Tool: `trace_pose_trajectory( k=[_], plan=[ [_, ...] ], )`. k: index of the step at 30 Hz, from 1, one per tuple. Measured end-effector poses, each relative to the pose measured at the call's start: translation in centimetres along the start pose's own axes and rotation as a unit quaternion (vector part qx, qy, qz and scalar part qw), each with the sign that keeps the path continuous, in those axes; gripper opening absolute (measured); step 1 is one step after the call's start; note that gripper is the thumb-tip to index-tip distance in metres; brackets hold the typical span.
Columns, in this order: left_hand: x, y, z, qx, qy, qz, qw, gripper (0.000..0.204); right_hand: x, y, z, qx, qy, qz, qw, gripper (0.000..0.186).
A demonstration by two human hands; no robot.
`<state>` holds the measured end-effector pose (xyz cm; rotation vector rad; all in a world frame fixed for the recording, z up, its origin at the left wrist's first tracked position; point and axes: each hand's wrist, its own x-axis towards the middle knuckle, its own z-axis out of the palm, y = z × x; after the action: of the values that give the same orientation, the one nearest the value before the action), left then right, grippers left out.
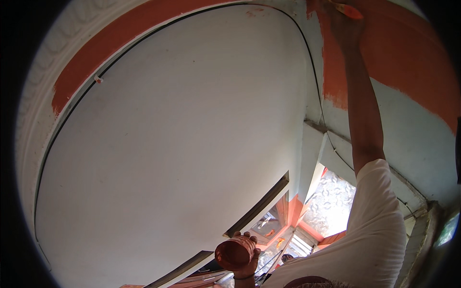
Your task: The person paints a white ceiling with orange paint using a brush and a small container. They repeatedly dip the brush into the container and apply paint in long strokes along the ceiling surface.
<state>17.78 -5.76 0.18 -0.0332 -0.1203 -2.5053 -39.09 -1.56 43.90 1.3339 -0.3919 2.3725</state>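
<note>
Low in the view, my left hand is closed around a small round paint pot. Its open mouth shows a reddish-brown inside, and orange smears mark the pot and fingers. My right arm reaches far up, and my right hand is closed at the top edge, against the orange-painted wall band. An orange-stained paintbrush shows in that hand, partly cut off by the frame. Ragged orange paint edges meet the pale wall below.
A large pale panel fills the middle, rimmed by a black cable. Another orange strip runs along the upper left. Dark slots lie near the pot. An opening with a patterned floor is at lower right.
</note>
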Motion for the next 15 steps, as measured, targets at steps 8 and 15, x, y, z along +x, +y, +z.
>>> trace_pose_trajectory(
  k=[8,15],
  plan=[
    [0.6,-0.3,1.0,0.001,-0.012,-0.005,1.0,0.065,1.1,0.6,-0.2,-0.257,-0.032,-0.135,0.956,0.01],
    [0.6,-0.2,0.7,0.004,-0.001,-0.002,1.0,0.065,1.3,0.1,0.4,-0.267,-0.03,-0.084,0.96,0.012]
  ],
)
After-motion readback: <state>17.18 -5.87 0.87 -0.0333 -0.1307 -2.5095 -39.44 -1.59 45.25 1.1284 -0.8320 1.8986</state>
